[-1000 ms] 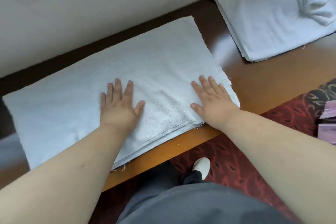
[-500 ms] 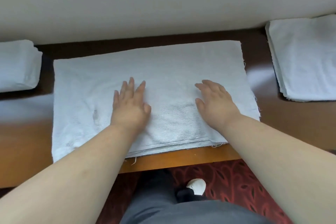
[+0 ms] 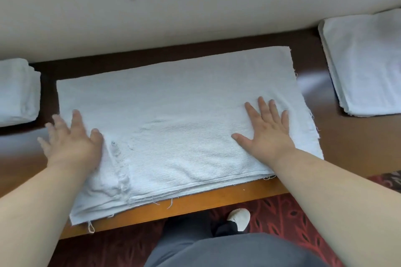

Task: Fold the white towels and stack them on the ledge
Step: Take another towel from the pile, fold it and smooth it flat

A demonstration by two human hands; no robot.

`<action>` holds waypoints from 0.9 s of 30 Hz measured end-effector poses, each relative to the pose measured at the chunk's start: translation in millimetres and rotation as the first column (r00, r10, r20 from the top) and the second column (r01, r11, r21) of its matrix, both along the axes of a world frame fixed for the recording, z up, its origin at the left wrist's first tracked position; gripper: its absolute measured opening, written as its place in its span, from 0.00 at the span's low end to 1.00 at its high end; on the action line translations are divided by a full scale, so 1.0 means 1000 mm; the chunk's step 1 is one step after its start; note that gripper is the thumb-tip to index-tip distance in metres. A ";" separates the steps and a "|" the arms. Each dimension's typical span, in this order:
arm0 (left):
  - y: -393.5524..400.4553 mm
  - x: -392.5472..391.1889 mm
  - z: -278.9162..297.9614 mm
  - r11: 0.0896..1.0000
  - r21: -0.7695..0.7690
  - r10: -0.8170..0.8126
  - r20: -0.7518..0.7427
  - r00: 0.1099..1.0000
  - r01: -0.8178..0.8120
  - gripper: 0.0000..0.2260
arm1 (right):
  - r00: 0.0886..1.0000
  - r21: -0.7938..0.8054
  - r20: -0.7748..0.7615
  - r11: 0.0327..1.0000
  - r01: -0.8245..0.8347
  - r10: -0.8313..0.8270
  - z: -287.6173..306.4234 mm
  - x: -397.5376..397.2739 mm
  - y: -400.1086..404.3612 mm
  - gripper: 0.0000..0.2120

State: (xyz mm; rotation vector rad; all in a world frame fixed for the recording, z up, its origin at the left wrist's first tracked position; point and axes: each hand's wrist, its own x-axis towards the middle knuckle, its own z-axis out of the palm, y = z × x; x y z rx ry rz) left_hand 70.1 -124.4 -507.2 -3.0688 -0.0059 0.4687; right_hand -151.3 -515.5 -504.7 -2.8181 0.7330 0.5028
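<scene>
Across the middle of the frame lies a white towel [image 3: 182, 119], folded into a wide rectangle on the wooden ledge [image 3: 351, 143], with its near edge running just along the ledge's front lip and a few loose threads hanging off it. You can see several layers stacked at that near edge, so it's folded more than once. Left hand [image 3: 71, 138] sits at the towel's left end, fingers spread flat and blurry, partly over the towel's edge and partly over the bare wood, gripping nothing. Right hand [image 3: 267, 130] is pressed flat on the right part of the towel, fingers straight and fanned out, palm down, also holding nothing. There's some rumpling in the cloth just right of the left hand, plus a small dark smudge. Over at the far left edge of the frame sits a thicker folded towel bundle [image 3: 17, 91], well apart from the main one. At the upper right there's a flat stack of towels [image 3: 366, 65], also on the ledge. Bottom of the frame shows grey trousers [image 3: 227, 251], a white shoe [image 3: 239, 218] and red patterned carpet [image 3: 282, 212].
</scene>
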 end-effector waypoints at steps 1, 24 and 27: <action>-0.016 0.002 0.005 1.000 -0.006 0.011 0.042 0.999 -0.011 0.32 | 1.000 0.011 0.003 1.000 0.016 -0.016 0.001 0.002 0.001 0.45; -0.022 0.054 -0.010 0.937 -0.022 -0.348 -0.032 0.937 0.348 0.31 | 0.979 0.045 -0.043 0.980 -0.195 0.197 -0.003 0.014 0.036 0.42; -0.027 0.017 -0.003 0.936 -0.205 -0.282 0.049 0.958 0.286 0.27 | 0.994 0.172 0.046 0.980 -0.103 0.096 0.000 0.019 0.034 0.37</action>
